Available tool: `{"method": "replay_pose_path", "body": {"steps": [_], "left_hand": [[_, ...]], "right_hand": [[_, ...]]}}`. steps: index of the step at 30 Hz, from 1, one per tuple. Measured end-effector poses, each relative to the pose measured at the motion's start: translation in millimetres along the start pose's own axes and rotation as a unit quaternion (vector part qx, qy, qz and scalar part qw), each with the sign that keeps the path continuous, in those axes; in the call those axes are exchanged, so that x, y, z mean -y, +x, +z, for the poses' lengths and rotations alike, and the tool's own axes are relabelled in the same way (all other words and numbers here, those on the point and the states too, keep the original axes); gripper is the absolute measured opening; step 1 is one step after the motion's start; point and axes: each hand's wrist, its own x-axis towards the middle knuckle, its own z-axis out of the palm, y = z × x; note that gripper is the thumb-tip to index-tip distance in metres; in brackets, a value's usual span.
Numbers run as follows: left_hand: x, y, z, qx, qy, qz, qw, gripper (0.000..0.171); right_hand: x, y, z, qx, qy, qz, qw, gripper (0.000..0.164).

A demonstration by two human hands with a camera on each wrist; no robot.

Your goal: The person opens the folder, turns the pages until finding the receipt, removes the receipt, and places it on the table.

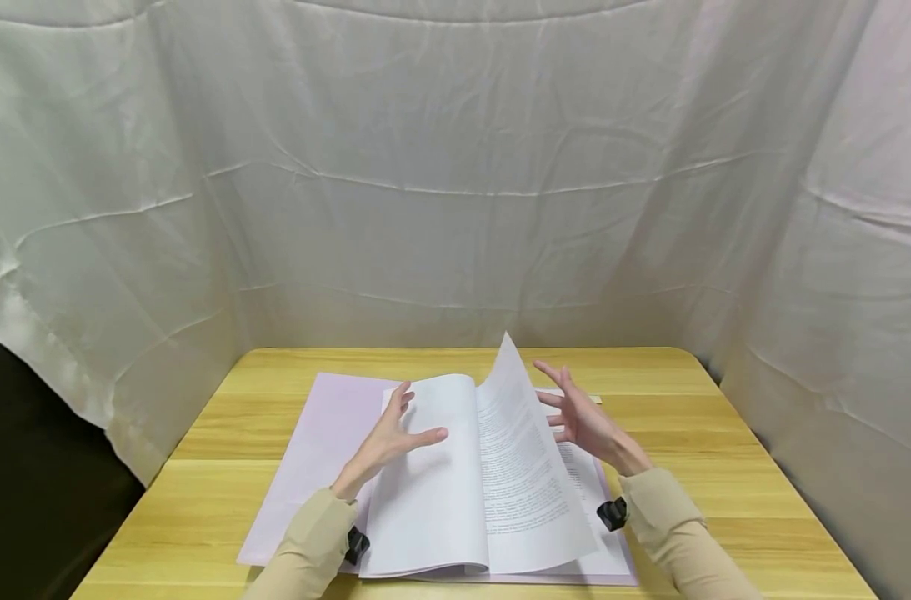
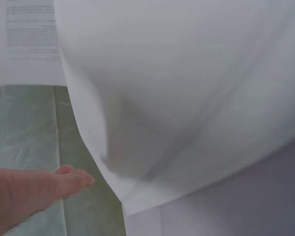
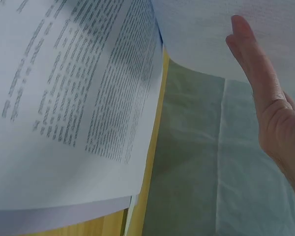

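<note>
A document with a lilac cover (image 1: 316,467) lies spread on the table, its turned pages (image 1: 432,508) curving over to the left. One printed sheet (image 1: 526,483) stands partly lifted, its upper corner pointing upward. Over the left pages hovers my left hand (image 1: 383,442), thumb and fingers spread, holding nothing. My right hand (image 1: 588,425) is at the lifted sheet's right edge, fingers extended and fingertips right by the paper. In the right wrist view the right hand (image 3: 270,98) overlaps the raised sheet, above the printed page (image 3: 78,93) beneath.
The wooden table (image 1: 725,492) extends on both sides of the document. Pale curtains (image 1: 455,208) hang behind it and along the sides. A small yellowish tab (image 1: 596,399) shows beyond the document's upper right corner. Dark wrist cameras (image 1: 613,514) sit by the sleeves.
</note>
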Motion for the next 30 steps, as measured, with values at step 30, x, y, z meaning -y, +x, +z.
{"method": "replay_pose_path", "body": {"steps": [30], "left_hand": [[-24.7,7.4,22.9,0.069,-0.148,0.013,0.9865,0.116]], "right_hand": [[-5.1,14.4,25.2,0.034,-0.037,-0.009,0.999,0.066]]}}
